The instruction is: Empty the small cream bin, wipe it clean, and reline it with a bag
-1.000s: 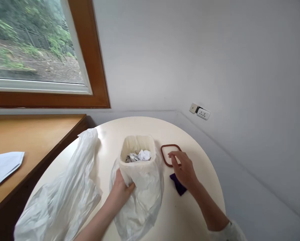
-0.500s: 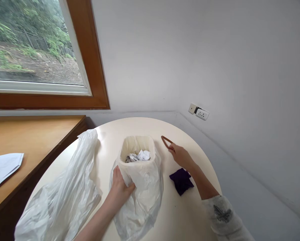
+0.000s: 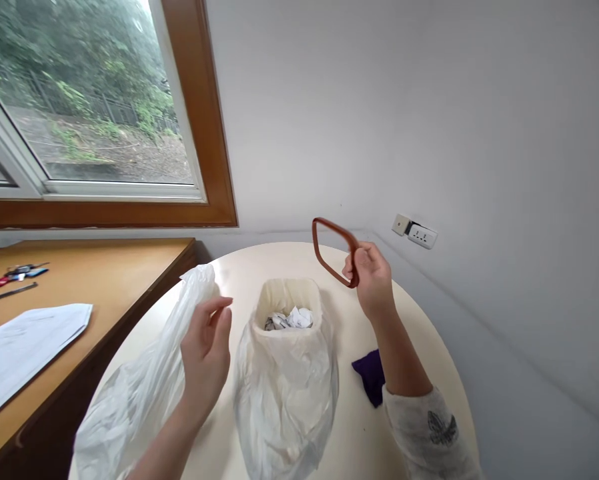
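Observation:
A small bin (image 3: 262,303) lined with a white plastic bag (image 3: 287,393) stands mid-table, and crumpled paper (image 3: 299,319) lies inside it. The bag hangs over the rim and spreads down the front. My right hand (image 3: 372,273) is closed on one side of a brown rectangular ring (image 3: 333,225) with rounded corners, raised beyond the bin to the right. To the left of the bin, my left hand (image 3: 207,353) hovers with fingers loosely bent and apart, holding nothing. Behind it a second white plastic bag (image 3: 129,407) lies loosely gathered on the table.
On the round cream table (image 3: 349,427), a dark purple cloth (image 3: 370,377) lies partly behind my right forearm. A wooden desk (image 3: 124,270) at left bears papers (image 3: 29,347), keys (image 3: 22,270) and a dark pen-like stick (image 3: 8,293). A wall socket (image 3: 422,235) is beyond the table.
My left hand has let go of the bag at the bin's front and moved left and up. My right hand has lifted the brown ring from near the tabletop, tilting it upright.

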{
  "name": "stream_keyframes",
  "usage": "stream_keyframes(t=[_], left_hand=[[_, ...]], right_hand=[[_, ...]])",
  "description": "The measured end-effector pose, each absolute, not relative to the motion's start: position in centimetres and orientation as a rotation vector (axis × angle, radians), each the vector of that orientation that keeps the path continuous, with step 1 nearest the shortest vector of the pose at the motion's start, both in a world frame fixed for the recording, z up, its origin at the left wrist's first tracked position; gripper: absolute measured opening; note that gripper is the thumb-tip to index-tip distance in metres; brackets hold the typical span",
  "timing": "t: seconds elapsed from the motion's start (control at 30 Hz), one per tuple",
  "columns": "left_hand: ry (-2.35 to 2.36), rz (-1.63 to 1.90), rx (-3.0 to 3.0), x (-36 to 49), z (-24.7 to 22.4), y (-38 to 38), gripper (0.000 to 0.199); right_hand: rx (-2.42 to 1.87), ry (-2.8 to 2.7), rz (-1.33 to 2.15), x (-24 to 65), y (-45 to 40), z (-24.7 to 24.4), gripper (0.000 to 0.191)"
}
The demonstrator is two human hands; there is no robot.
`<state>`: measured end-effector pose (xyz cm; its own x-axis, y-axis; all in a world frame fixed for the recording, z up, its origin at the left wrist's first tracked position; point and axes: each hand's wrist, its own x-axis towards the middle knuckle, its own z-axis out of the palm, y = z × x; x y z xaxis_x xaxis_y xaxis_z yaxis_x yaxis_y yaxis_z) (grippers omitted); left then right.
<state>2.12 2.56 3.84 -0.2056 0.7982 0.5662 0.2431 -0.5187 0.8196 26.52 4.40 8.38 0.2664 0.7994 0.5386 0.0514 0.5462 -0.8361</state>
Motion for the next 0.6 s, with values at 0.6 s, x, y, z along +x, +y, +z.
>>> stream_keyframes(t=[0.6], left_hand=[[1.287, 0.983, 1.692, 2.6, 8.7, 7.4, 0.052]], right_hand=[[-1.046, -2.364, 0.103, 19.5, 1.7, 8.6, 0.017]])
